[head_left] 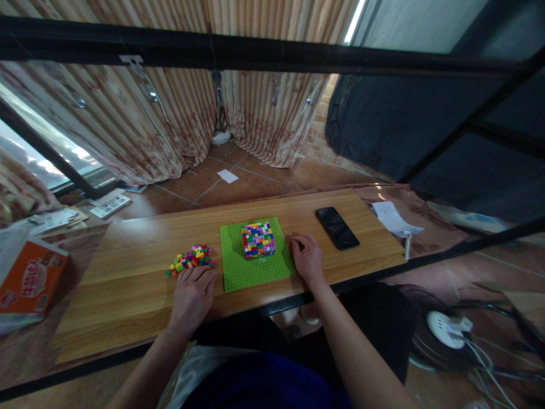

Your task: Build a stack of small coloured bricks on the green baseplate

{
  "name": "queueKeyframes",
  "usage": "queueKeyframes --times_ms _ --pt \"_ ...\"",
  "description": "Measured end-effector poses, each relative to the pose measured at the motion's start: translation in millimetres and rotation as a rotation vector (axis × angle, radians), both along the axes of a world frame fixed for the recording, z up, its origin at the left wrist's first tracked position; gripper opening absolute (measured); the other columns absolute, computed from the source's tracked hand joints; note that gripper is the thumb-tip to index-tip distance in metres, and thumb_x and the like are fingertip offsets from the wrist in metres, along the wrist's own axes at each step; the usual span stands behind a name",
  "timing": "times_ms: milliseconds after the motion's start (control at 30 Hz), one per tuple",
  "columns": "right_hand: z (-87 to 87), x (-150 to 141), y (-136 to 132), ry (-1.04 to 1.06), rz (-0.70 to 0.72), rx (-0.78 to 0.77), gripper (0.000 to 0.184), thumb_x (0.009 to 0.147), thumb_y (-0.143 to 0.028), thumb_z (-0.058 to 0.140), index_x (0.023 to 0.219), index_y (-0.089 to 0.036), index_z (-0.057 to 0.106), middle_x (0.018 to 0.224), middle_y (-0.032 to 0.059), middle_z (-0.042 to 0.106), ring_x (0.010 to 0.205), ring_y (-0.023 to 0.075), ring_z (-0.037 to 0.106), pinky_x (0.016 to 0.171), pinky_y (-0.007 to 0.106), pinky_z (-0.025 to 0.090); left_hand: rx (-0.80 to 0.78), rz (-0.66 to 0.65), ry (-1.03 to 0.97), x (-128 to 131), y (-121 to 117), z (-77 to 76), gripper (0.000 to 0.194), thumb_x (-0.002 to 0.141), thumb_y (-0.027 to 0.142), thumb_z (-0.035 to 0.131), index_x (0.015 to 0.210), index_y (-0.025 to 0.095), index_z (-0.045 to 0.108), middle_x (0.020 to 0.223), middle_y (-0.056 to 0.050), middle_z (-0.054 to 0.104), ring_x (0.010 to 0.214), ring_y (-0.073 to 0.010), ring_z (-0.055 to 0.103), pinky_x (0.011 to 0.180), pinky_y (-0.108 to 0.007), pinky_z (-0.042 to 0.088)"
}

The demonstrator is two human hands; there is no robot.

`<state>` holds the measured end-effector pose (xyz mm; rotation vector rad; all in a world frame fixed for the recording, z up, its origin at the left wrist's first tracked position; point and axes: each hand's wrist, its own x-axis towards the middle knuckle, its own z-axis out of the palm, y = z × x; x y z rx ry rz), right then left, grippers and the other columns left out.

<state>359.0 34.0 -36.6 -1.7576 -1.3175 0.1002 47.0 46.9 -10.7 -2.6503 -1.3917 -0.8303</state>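
Note:
My left hand (192, 295) rests palm down at the near edge of a pile of small colourful toy bricks (189, 260). Its fingers lie over the closest bricks, and its fingertips are partly hidden. On a green studded baseplate (236, 275) stands a multicoloured block (258, 240) built from many such bricks. My right hand (307, 258) lies on the wood just beside the baseplate's right edge. Its fingers are curled in loosely, with nothing visible in them.
A black phone (337, 228) lies on the wooden table (131, 267) to the right. White paper (392, 218) sits past the table's right end. An orange box (32, 275) stands at the left. A dark metal bar (272, 55) crosses above the table. A white power strip (445, 329) is low at the right.

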Motion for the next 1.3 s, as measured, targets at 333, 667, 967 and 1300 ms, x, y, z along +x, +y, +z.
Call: queueKeyframes --times_ms 333,667,967,1300 --pt "-0.3 0 0 -0.012 -0.001 -0.003 0.023 0.088 -0.024 0.050 0.081 -0.017 0.071 0.088 0.0093 0.068 0.087 0.0210 0.061 0.080 0.034 0.048 -0.003 -0.021 0.031 0 1 -3.0 0.023 0.091 0.022 0.047 0.089 0.022 0.070 0.093 -0.005 0.072 0.085 -0.0220 0.060 0.081 -0.037 0.045" --pt "0.4 0 0 -0.024 -0.007 0.001 0.023 0.087 -0.024 0.050 0.081 -0.018 0.071 0.087 0.0086 0.067 0.084 0.0212 0.061 0.077 0.034 0.048 -0.020 0.007 0.013 3 -1 0.1 0.024 0.090 0.022 0.047 0.090 0.023 0.071 0.094 -0.006 0.072 0.085 -0.0229 0.062 0.081 -0.039 0.047" --pt "0.0 1 0 -0.020 -0.003 0.002 0.023 0.087 -0.024 0.050 0.079 -0.018 0.070 0.086 0.0083 0.067 0.083 0.0206 0.061 0.078 0.034 0.048 -0.111 0.000 -0.284 22 0 17.8 0.022 0.091 0.027 0.048 0.092 0.021 0.069 0.096 -0.005 0.070 0.090 -0.0174 0.066 0.082 -0.030 0.053" --pt "1.9 0 0 -0.005 -0.010 -0.005 0.023 0.087 -0.024 0.050 0.082 -0.018 0.071 0.086 0.0089 0.068 0.085 0.0216 0.061 0.079 0.035 0.048 -0.252 -0.089 -0.440 71 10 42.9 0.020 0.089 0.027 0.051 0.103 0.022 0.066 0.090 -0.003 0.071 0.085 -0.0168 0.067 0.082 -0.032 0.053"
